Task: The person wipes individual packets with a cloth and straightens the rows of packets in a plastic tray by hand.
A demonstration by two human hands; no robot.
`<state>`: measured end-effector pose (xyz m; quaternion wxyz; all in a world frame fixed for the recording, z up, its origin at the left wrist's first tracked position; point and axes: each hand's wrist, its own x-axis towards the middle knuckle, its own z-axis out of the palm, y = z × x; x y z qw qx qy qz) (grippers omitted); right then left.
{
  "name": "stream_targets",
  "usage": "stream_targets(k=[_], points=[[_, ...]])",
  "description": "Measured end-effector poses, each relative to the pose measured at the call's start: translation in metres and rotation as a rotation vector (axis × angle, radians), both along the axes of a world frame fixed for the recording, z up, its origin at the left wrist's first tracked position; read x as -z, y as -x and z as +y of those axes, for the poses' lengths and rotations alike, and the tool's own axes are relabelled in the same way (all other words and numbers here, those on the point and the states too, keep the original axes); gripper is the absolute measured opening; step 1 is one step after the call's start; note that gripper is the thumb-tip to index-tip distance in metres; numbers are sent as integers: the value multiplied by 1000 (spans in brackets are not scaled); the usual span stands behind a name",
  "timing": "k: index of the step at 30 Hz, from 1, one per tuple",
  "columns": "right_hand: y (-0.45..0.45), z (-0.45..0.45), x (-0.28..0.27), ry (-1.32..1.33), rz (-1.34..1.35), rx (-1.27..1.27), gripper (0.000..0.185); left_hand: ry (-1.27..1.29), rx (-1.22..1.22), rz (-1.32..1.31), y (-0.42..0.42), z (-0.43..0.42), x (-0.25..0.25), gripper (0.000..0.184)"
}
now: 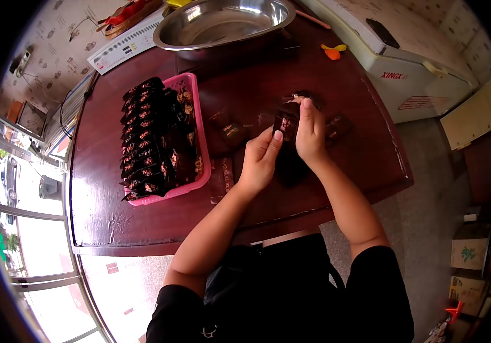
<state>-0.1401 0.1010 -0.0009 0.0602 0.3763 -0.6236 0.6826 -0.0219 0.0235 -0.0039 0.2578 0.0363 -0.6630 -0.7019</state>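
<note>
Over the table, my left hand (261,157) pinches a small dark packet (285,126) with reddish print, its thumb on the packet's face. Close on the other side of that packet is my right hand (312,130), fingers drawn together and pointing away from me; what they hold is hidden. Another dark packet (337,127) lies right of the hands. To the left of them a dark packet with a yellowish mark (232,130) rests on the table. A pink basket (202,151) holds several black packets (145,134) stacked in overlapping rows, with brownish pieces (186,103) along its right side.
A large steel basin (225,26) stands at the back of the dark red table (365,154). Right of it lies an orange and yellow object (332,52). A white freezer (417,80) with a phone (382,33) on top borders the right side. A flat reddish packet (221,177) lies near the basket.
</note>
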Motion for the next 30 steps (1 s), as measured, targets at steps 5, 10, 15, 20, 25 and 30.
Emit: stream_targets(k=[5, 10, 15, 20, 25, 30], points=[[14, 9, -7, 29, -59, 96, 44, 62, 71, -40, 2, -8, 10, 27], [21, 13, -16, -9, -55, 130, 45, -289, 156, 23, 3, 5, 1, 32], [29, 18, -18, -61, -80, 166, 49, -484, 212, 130, 5, 5, 3, 33], [47, 35, -22, -111, -86, 281, 48, -560, -9, 311, 4, -17, -2, 26], [39, 27, -20, 294, -222, 310, 40, -431, -183, 240, 6, -12, 0, 32], [-37, 1, -14, -214, 597, -36, 23, -100, -244, 188, 10, -19, 11, 43]])
